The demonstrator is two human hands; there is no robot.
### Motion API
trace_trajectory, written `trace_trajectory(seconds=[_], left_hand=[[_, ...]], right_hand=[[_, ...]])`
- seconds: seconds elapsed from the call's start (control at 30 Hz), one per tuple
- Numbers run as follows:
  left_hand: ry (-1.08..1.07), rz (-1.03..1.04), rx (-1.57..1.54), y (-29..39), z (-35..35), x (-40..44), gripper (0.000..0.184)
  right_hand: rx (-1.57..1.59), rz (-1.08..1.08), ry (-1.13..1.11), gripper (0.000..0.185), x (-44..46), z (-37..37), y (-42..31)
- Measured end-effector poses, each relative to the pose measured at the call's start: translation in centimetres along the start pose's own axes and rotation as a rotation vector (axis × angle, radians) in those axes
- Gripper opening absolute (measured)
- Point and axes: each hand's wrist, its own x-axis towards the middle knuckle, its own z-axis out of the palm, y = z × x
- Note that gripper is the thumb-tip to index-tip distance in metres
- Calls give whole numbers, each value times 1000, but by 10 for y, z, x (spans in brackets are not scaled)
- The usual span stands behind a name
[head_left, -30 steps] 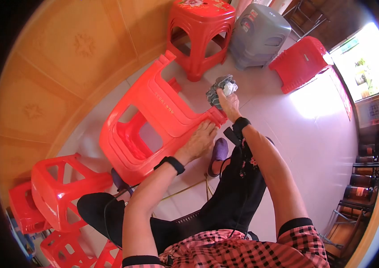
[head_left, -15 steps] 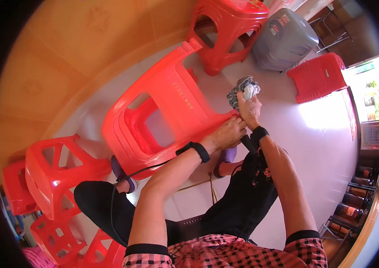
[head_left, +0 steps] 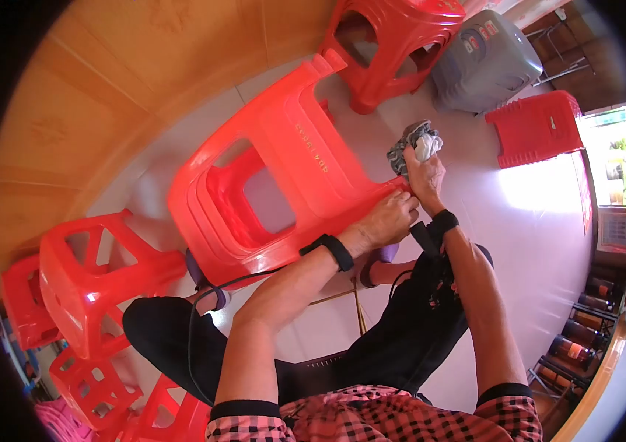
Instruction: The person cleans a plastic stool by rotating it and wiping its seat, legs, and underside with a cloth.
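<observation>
A red plastic stool (head_left: 313, 169) lies tipped on its side in front of me, with raised lettering on the side facing up. My left hand (head_left: 386, 219) is closed around the end of one of its legs, the one nearest my knees. Just beyond it, my right hand (head_left: 425, 177) grips a crumpled grey-and-white cloth (head_left: 410, 147), close to that same leg end. Whether the cloth touches the leg is hard to make out. Dark bands circle both wrists, and a thin cable runs from the left one.
Several other red stools (head_left: 92, 287) stand or lie at the left. A tall red stool (head_left: 394, 44), a grey plastic box (head_left: 486, 62) and a low red stool (head_left: 537, 129) are at the back. A rack of bottles (head_left: 585, 331) stands at the right.
The whole view has shifted slightly, so background things sit a little further right. Both hands keep their hold, and the stool stays on its side.
</observation>
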Motion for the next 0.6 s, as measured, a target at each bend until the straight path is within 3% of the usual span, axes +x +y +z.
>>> trace_trajectory(seconds=[0.17, 0.23, 0.43, 0.5, 0.53, 0.6], left_hand=[[-29, 103, 22, -1, -25, -1, 26], [83, 48, -13, -3, -57, -1, 36], [455, -445, 292, -127, -158, -11, 45], [514, -628, 225, -180, -172, -15, 52], [520, -626, 218, -192, -181, -11, 52], [367, -857, 245, -217, -195, -6, 55]], right_hand=[[58, -21, -23, 58, 2, 2, 6], [47, 9, -56, 61, 2, 0, 3], [13, 72, -87, 63, -1, -4, -2], [-4, 101, -73, 63, 0, -3, -1], [-10, 99, -67, 63, 1, -2, 0], [-5, 111, -73, 61, 2, 2, 4]])
